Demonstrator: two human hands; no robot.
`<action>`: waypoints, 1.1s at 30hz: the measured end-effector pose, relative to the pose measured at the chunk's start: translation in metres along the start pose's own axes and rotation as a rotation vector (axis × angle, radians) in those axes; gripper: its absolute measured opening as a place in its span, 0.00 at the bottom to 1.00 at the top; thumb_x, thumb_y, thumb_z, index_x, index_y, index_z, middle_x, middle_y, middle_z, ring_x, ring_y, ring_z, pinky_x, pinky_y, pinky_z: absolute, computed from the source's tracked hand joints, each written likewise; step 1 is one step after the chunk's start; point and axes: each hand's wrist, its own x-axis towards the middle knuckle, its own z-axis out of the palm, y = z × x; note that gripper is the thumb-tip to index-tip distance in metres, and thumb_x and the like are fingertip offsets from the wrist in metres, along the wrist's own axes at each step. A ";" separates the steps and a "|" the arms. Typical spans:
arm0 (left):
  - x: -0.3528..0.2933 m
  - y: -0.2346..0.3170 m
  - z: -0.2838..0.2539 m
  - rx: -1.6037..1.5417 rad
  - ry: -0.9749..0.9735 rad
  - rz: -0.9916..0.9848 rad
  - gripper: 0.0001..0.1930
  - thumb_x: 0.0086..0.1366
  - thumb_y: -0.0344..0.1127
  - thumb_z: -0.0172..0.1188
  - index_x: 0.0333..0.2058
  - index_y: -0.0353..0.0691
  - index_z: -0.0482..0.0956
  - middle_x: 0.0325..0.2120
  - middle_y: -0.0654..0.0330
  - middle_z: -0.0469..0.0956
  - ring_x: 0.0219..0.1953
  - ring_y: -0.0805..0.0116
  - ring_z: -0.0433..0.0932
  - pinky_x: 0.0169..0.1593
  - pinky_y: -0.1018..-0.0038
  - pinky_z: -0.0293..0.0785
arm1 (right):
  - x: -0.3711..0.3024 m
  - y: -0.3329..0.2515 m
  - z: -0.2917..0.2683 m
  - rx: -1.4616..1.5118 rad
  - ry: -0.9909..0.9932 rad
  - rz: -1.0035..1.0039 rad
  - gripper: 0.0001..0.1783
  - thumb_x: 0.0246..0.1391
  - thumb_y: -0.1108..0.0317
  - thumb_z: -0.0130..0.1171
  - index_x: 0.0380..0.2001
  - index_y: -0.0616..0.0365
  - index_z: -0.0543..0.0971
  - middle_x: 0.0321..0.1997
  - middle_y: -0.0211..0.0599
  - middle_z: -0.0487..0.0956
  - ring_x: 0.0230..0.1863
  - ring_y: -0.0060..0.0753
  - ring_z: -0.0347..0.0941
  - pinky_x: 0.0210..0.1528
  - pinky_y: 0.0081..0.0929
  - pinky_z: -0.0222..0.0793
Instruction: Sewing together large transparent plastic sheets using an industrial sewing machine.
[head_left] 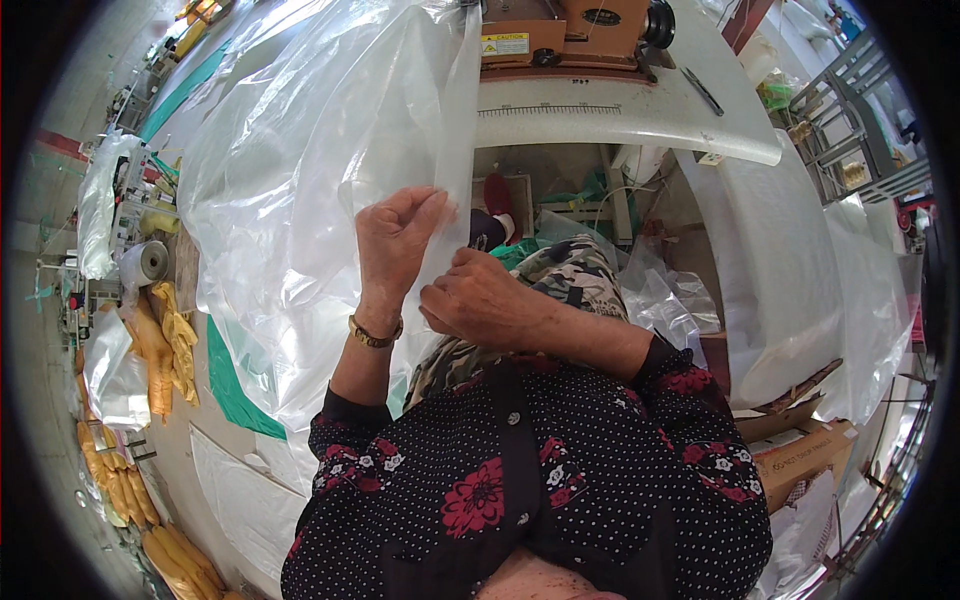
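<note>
A large clear plastic sheet [270,190] spreads from the sewing table down over my left side and lap. Its right edge passes between my hands. My left hand [395,240] is closed, with thumb and finger pinched at that edge. Just below and to the right, my right hand [480,298] is also closed on the plastic, its fingertips turned toward the left wrist. The fingertips are partly hidden, so the exact grip is unclear. Beyond both hands, a brown sewing machine [590,35] stands on the pale table [640,125], with the sheet reaching up beside it.
Slim dark snips or tweezers [703,92] lie right of the machine. White sheeting [775,270] hangs at the right, above a cardboard box [805,455]. A grey metal rack [850,120] stands far right. Yellow bundles [110,470] and a film roll [150,262] are at the left.
</note>
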 end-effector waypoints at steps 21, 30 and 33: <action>0.029 0.025 -0.007 1.174 -0.376 0.551 0.04 0.61 0.33 0.57 0.29 0.41 0.73 0.18 0.51 0.76 0.23 0.49 0.78 0.27 0.58 0.71 | 0.093 0.116 0.185 0.092 0.269 0.124 0.14 0.58 0.61 0.57 0.44 0.55 0.75 0.26 0.45 0.77 0.34 0.47 0.77 0.38 0.41 0.71; 0.017 -0.086 0.012 0.663 0.071 0.338 0.04 0.60 0.32 0.61 0.31 0.40 0.77 0.17 0.53 0.77 0.21 0.54 0.78 0.25 0.63 0.71 | 0.029 0.145 0.056 0.158 -0.397 0.158 0.09 0.56 0.66 0.53 0.36 0.58 0.76 0.28 0.52 0.77 0.36 0.53 0.77 0.40 0.47 0.71; 0.016 -0.092 0.016 0.367 0.119 0.102 0.06 0.61 0.32 0.62 0.33 0.37 0.80 0.16 0.59 0.77 0.19 0.67 0.76 0.25 0.71 0.70 | 0.031 0.138 -0.007 0.079 -0.124 0.129 0.12 0.55 0.62 0.56 0.35 0.59 0.77 0.32 0.51 0.78 0.39 0.51 0.76 0.43 0.47 0.70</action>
